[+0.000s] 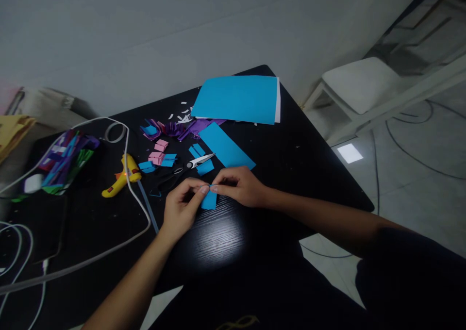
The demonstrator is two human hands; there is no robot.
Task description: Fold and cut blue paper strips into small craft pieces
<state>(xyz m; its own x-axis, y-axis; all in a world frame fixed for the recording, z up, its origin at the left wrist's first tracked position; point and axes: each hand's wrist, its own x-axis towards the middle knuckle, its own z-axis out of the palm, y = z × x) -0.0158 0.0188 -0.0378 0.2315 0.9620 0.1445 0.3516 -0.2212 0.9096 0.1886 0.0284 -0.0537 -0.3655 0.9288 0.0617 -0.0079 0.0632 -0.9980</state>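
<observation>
Between my two hands is a small blue paper piece (208, 202), hanging below my fingertips over the black table. My left hand (185, 205) pinches its upper left edge with thumb and finger. At the upper right edge, the thumb and finger of my right hand (241, 187) close on the same piece, and the fingertips of both hands nearly touch. Scissors (200, 160) lie just beyond, on small blue pieces (205, 167). A long blue strip (227, 147) lies behind my right hand. Folded pink pieces (156, 157) and blue pieces (169, 160) sit to the left.
Blue sheets (236, 97) lie at the back of the black table (291, 150), near purple paper (200, 126) and white scraps (185, 117). A yellow glue gun (122, 177), a white cable (127, 145) and a colourful bundle (69, 160) are left. A white stool (360, 82) stands right.
</observation>
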